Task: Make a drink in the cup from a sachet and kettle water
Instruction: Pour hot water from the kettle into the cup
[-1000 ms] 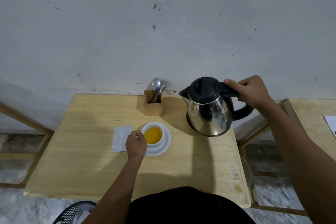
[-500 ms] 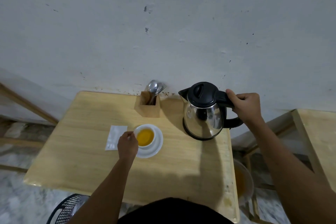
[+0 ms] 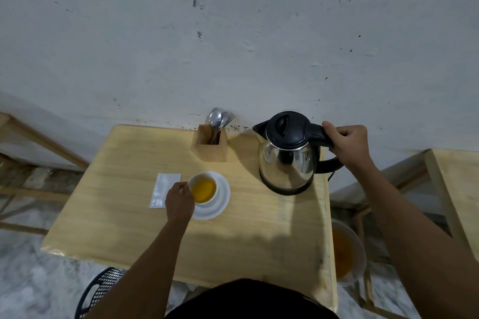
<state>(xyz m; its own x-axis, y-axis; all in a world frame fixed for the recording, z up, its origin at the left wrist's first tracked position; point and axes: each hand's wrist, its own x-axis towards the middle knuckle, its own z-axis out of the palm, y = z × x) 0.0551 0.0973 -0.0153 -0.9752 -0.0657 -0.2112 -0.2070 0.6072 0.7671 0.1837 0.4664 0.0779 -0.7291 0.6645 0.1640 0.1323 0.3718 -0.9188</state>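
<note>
A white cup [image 3: 203,187] of amber-yellow liquid stands on a white saucer [image 3: 220,199] in the middle of the wooden table [image 3: 129,215]. My left hand [image 3: 179,199] holds the cup's left side, fingers curled at its handle. A flat white sachet [image 3: 165,189] lies on the table just left of that hand. At the back right a steel kettle [image 3: 287,163] with a black lid stands upright on the table. My right hand [image 3: 348,142] grips its black handle.
A wooden holder [image 3: 210,146] with spoons and a fork stands at the back, against the wall. A bowl of amber liquid [image 3: 346,251] sits low beside the table's right edge. Another wooden table [image 3: 458,189] is at far right, and a black perforated basket [image 3: 99,290] sits at bottom left.
The kettle has come down from a tilted, lifted pose to stand upright on the table's back right. My left hand stays at the cup.
</note>
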